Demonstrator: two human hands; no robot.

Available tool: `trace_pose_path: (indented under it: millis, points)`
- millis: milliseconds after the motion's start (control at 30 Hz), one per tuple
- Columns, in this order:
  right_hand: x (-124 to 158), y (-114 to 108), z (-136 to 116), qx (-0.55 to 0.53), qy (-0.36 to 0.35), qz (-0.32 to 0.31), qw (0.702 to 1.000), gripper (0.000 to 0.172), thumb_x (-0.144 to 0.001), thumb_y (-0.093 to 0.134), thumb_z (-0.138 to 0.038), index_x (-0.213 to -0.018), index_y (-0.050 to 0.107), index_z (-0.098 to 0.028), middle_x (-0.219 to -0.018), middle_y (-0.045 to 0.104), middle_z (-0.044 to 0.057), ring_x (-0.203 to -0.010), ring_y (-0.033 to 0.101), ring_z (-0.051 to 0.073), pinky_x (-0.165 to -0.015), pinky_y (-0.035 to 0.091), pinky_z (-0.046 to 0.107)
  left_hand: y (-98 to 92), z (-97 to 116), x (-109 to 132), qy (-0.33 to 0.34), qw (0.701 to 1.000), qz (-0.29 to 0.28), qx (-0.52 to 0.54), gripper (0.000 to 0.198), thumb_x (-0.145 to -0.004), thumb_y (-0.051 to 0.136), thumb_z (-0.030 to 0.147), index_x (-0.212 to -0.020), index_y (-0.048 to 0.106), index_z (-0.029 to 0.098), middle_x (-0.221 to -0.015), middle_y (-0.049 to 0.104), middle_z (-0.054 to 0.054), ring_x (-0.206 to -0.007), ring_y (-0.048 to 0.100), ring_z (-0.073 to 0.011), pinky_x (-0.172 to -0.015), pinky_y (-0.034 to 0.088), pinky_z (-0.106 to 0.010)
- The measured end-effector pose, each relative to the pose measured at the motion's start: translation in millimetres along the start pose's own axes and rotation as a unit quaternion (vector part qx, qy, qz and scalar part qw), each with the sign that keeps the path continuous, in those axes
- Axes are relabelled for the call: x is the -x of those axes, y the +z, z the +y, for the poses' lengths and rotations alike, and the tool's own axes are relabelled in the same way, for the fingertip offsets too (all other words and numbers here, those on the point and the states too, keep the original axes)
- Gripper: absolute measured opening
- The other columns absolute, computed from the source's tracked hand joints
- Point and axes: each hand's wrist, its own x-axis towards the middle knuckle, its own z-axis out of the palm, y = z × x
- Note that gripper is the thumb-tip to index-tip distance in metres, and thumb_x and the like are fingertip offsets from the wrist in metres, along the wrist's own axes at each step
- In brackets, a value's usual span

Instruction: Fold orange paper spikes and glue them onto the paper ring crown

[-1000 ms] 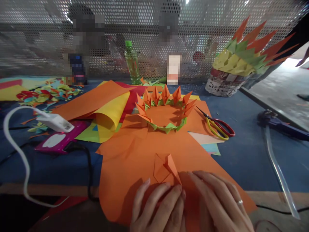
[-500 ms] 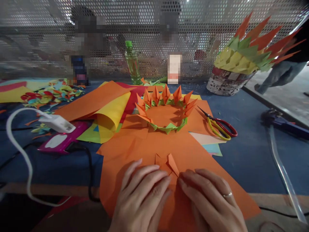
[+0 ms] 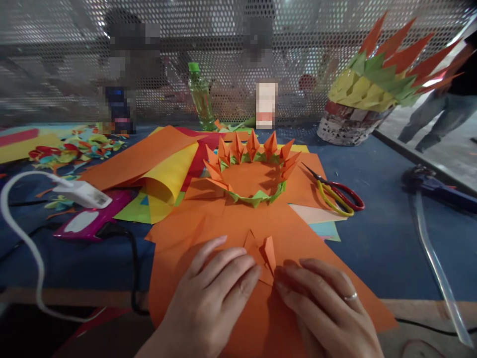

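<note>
A small piece of folded orange paper [image 3: 269, 252] with a raised flap lies on larger orange sheets. My left hand [image 3: 219, 286] holds it down from the left with curled fingertips, the index finger raised a little apart. Its thumb is mostly hidden. On the other side, my right hand [image 3: 324, 298], with a ring on one finger, pinches the paper's lower right corner. Just beyond stands a paper ring [image 3: 259, 200] of green folded pieces, topped with orange points around its back and sides.
Scissors [image 3: 337, 195] lie right of the ring, with a glue gun [image 3: 443, 191] farther right. A spiky paper piece on a basket [image 3: 339, 127] stands back right. At left are a pink power strip [image 3: 84, 221], a white plug [image 3: 84, 193] and paper scraps [image 3: 74, 149]. A bottle [image 3: 201, 99] stands behind.
The folded paper has turned slightly, and its flap stands more upright. My left hand has shifted a little with its index finger lifted. The view has moved slightly.
</note>
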Motion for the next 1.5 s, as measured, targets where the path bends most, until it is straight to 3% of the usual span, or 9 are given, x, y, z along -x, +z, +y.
trace_pose_path:
  millis: [200, 400, 533, 767, 900, 1067, 1267, 1367, 1500]
  points:
    - [-0.8, -0.4, -2.2, -0.022, 0.028, 0.008, 0.999, 0.02, -0.096, 0.059, -0.015, -0.108, 0.073, -0.023, -0.116, 0.077, 0.0, -0.112, 0.065, 0.02, -0.088, 0.056, 0.031, -1.2, 1.6, 0.9, -0.014, 0.999, -0.028, 0.015, 0.037, -0.105, 0.038, 0.012, -0.115, 0.073, 0.017, -0.111, 0.075, -0.003, -0.113, 0.064, -0.0162, -0.123, 0.029, -0.039]
    - [-1.4, -0.4, 2.2, -0.009, 0.012, 0.001, 1.0, 0.033, -0.093, 0.061, -0.012, -0.124, 0.069, -0.018, -0.122, 0.075, 0.002, -0.113, 0.064, 0.02, -0.091, 0.055, 0.029, 7.2, 5.0, 4.8, 0.01, 0.999, 0.03, 0.033, 0.037, -0.102, 0.038, 0.011, -0.106, 0.075, 0.016, -0.102, 0.076, -0.003, -0.105, 0.065, -0.0158, -0.12, 0.033, -0.037]
    - [-0.2, 0.9, 2.5, -0.011, 0.003, -0.013, 1.0, 0.028, -0.095, 0.061, -0.017, -0.121, 0.071, -0.021, -0.123, 0.075, -0.001, -0.114, 0.063, 0.019, -0.091, 0.055, 0.029, 10.5, 6.9, 8.0, 0.001, 0.999, 0.029, 0.046, 0.033, -0.099, 0.042, 0.01, -0.104, 0.073, 0.016, -0.103, 0.074, -0.003, -0.105, 0.065, -0.0154, -0.12, 0.033, -0.037]
    - [0.9, 0.7, 4.9, -0.016, -0.007, -0.007, 1.0, 0.026, -0.098, 0.057, -0.017, -0.118, 0.073, -0.021, -0.124, 0.074, 0.0, -0.116, 0.061, 0.021, -0.091, 0.055, 0.031, 1.3, 6.2, -2.9, -0.034, 0.996, 0.004, 0.086, 0.03, -0.102, 0.045, 0.013, -0.104, 0.073, 0.023, -0.102, 0.074, -0.001, -0.104, 0.064, -0.0142, -0.117, 0.034, -0.034]
    - [0.7, 2.1, 2.5, -0.017, -0.004, 0.0, 1.0, 0.023, -0.099, 0.057, -0.017, -0.113, 0.075, -0.022, -0.118, 0.076, 0.0, -0.112, 0.063, 0.02, -0.089, 0.055, 0.03, -6.9, 5.7, -14.0, -0.036, 0.991, -0.065, 0.112, 0.027, -0.101, 0.048, 0.01, -0.104, 0.072, 0.023, -0.104, 0.074, 0.002, -0.105, 0.063, -0.0136, -0.117, 0.031, -0.032]
    - [5.1, 8.8, -4.7, -0.047, 0.058, 0.106, 0.992, 0.028, -0.104, 0.052, -0.019, -0.094, 0.077, -0.024, -0.102, 0.079, -0.003, -0.103, 0.065, 0.016, -0.086, 0.053, 0.027, -4.0, 6.1, -20.7, -0.067, 0.983, -0.049, 0.164, 0.016, -0.099, 0.056, 0.009, -0.095, 0.067, 0.021, -0.096, 0.07, 0.002, -0.098, 0.062, -0.0132, -0.114, 0.032, -0.032]
    - [9.1, -1.0, 2.9, -0.038, 0.003, 0.005, 0.999, 0.021, -0.099, 0.06, -0.018, -0.111, 0.076, -0.023, -0.117, 0.076, -0.002, -0.112, 0.064, 0.018, -0.092, 0.054, 0.028, 1.8, 5.2, -23.7, -0.121, 0.971, -0.06, 0.195, 0.013, -0.097, 0.063, 0.012, -0.088, 0.059, 0.02, -0.091, 0.063, 0.001, -0.089, 0.057, -0.0144, -0.098, 0.039, -0.033]
    - [9.4, -4.4, 5.5, -0.038, 0.004, 0.009, 0.999, 0.022, -0.098, 0.06, -0.016, -0.111, 0.076, -0.022, -0.116, 0.076, -0.001, -0.112, 0.064, 0.018, -0.092, 0.055, 0.028, 0.5, 5.1, -25.6, -0.134, 0.968, -0.071, 0.198, 0.014, -0.099, 0.061, 0.014, -0.086, 0.059, 0.02, -0.091, 0.062, 0.001, -0.088, 0.056, -0.015, -0.086, 0.04, -0.031]
    - [9.9, -4.5, 5.0, -0.055, 0.006, 0.019, 0.998, 0.02, -0.097, 0.06, -0.014, -0.108, 0.076, -0.02, -0.114, 0.077, 0.0, -0.112, 0.065, 0.018, -0.093, 0.055, 0.027, 0.4, 7.2, -26.2, -0.142, 0.968, -0.067, 0.194, 0.016, -0.099, 0.06, 0.015, -0.085, 0.059, 0.021, -0.09, 0.06, 0.002, -0.087, 0.056, -0.0148, -0.095, 0.038, -0.034]
